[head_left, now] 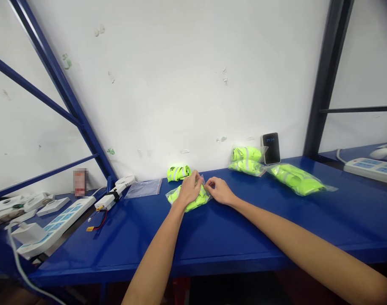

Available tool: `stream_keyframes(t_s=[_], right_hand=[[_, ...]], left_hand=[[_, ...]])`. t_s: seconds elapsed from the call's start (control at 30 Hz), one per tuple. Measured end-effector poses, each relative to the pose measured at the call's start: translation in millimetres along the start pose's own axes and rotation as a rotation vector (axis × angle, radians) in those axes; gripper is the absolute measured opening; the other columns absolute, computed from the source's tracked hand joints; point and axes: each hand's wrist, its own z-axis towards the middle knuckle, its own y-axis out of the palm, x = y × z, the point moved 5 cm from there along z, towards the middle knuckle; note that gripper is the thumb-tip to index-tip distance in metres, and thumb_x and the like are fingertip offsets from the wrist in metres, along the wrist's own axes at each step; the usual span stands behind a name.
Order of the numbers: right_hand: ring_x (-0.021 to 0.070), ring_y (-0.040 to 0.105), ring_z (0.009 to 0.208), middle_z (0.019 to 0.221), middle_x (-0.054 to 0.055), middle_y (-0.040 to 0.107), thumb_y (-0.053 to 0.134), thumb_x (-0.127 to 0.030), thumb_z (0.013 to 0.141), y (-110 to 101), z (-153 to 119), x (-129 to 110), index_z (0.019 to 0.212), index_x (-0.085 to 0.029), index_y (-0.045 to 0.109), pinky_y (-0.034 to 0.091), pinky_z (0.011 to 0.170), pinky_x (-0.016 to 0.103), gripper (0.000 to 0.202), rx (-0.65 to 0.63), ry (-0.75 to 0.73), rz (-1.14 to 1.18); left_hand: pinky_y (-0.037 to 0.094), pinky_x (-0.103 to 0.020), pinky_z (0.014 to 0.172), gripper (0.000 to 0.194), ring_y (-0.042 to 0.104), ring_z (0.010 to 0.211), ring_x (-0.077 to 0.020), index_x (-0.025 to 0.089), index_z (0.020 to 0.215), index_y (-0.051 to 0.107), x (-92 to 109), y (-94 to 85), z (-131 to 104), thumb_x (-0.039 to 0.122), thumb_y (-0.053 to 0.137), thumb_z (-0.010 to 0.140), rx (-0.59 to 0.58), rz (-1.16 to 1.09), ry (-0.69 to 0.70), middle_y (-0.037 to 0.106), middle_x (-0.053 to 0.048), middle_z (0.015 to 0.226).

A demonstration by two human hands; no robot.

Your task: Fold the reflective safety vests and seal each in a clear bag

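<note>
Beyond the left edge of the desk [142, 237] lay a white power strip [61, 222] with a white plug [29, 234] at its near end. Just inside that left edge, toward the back left corner, sat a white device [106, 201] with red and black wires [102, 221] ending in a yellow connector [90, 228], and a small white fan [125, 181] was behind it. A flat clear bag [144, 188] lay to their right, near the back edge.

Next came a rolled yellow-green bundle [178, 173] with pale stripes, close to the back edge. In front of it, well in from the near edge, lay a bagged bundle [193, 205], yellow-green in clear plastic. The left hand [190, 189] was over it, fingers drawn narrow on the plastic at its top. The right hand [219, 191] pinched the plastic at its right end between thumb and forefinger.

Farther right, by the back edge, was a clear pack of two rolls [246, 161]; behind it a dark-faced device [271, 148] leaned upright against the wall [193, 84]. Another bagged roll [296, 180] lay toward the back right corner.
</note>
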Motion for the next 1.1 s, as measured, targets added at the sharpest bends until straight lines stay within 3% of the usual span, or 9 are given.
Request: stream_keyframes(t_s=[0.1,0.27,0.37,0.5,0.6,0.77,0.97,1.1], right_hand=[[0.014,0.053,0.059,0.069,0.003,0.065,0.051,-0.031,0.08,3.0,0.0,-0.6,0.07,-0.017,0.061,0.037,0.059,0.025,0.02,0.019,0.032,-0.016],[0.0127,0.049,0.055,0.06,0.0,0.058,0.05,-0.029,0.079,4.7,-0.9,-10.0,0.063,-0.019,0.051,0.034,0.055,0.024,0.019,0.099,-0.006,-0.022],[0.0136,0.052,0.057,0.062,0.0,0.06,0.052,-0.032,0.079,7.0,-0.9,-7.7,0.068,-0.019,0.053,0.036,0.056,0.024,0.017,0.125,0.01,0.029],[0.0152,0.057,0.061,0.072,0.003,0.068,0.06,-0.037,0.076,10.1,1.7,9.9,0.092,-0.016,0.061,0.04,0.058,0.024,0.027,0.008,0.116,0.229],[0.0142,0.054,0.061,0.07,0.003,0.065,0.058,-0.042,0.078,7.7,3.1,15.6,0.081,-0.014,0.067,0.039,0.057,0.024,0.029,-0.108,0.085,0.282],[0.0096,0.042,0.051,0.053,-0.003,0.05,0.053,-0.048,0.081,4.3,2.6,16.3,0.059,-0.015,0.057,0.036,0.053,0.024,0.04,-0.177,0.094,0.486],[0.0129,0.055,0.067,0.073,0.002,0.062,0.07,-0.041,0.07,8.3,3.0,25.1,0.078,-0.015,0.068,0.047,0.065,0.026,0.027,-0.298,0.255,0.775],[0.0125,0.057,0.069,0.075,0.002,0.063,0.072,-0.032,0.069,5.8,3.9,27.5,0.081,-0.014,0.069,0.049,0.066,0.024,0.022,-0.325,0.288,0.796]], left_hand=[[0.037,-0.027,0.066,0.004,0.05,0.067,-0.0143,0.021,0.088,0.048,-1.8,0.2,0.5,0.021,0.046,0.084,-0.013,0.015,-0.012,0.056,0.001,0.078],[0.041,-0.027,0.071,0.015,0.055,0.076,-0.0151,0.021,0.089,0.048,-4.7,-1.3,4.5,0.014,0.05,0.076,0.014,-0.06,0.002,0.059,0.0,0.083],[0.042,-0.026,0.071,0.026,0.057,0.074,-0.0139,0.021,0.094,0.049,-7.2,1.4,7.3,0.007,0.047,0.072,-0.026,-0.134,0.012,0.062,0.001,0.082],[0.046,-0.028,0.075,0.034,0.063,0.078,-0.0148,0.02,0.105,0.05,-11.8,5.9,7.9,0.006,0.047,0.074,-0.075,-0.271,0.022,0.067,0.001,0.081],[0.047,-0.03,0.078,0.027,0.065,0.086,-0.0178,0.019,0.106,0.054,-16.1,6.4,7.3,0.013,0.05,0.08,-0.049,-0.259,0.008,0.069,-0.003,0.09],[0.048,-0.03,0.08,0.012,0.065,0.094,-0.0195,0.019,0.092,0.059,-17.8,7.2,6.5,0.018,0.049,0.086,-0.028,-0.253,0.056,0.069,-0.005,0.094],[0.045,-0.028,0.074,0.018,0.062,0.079,-0.0174,0.018,0.086,0.058,-15.3,4.8,6.4,0.028,0.045,0.092,-0.011,-0.195,0.098,0.067,-0.005,0.086],[0.043,-0.026,0.07,0.019,0.059,0.072,-0.0151,0.017,0.084,0.058,-12.5,2.9,6.1,0.029,0.045,0.092,-0.014,-0.209,0.089,0.066,-0.003,0.082]])
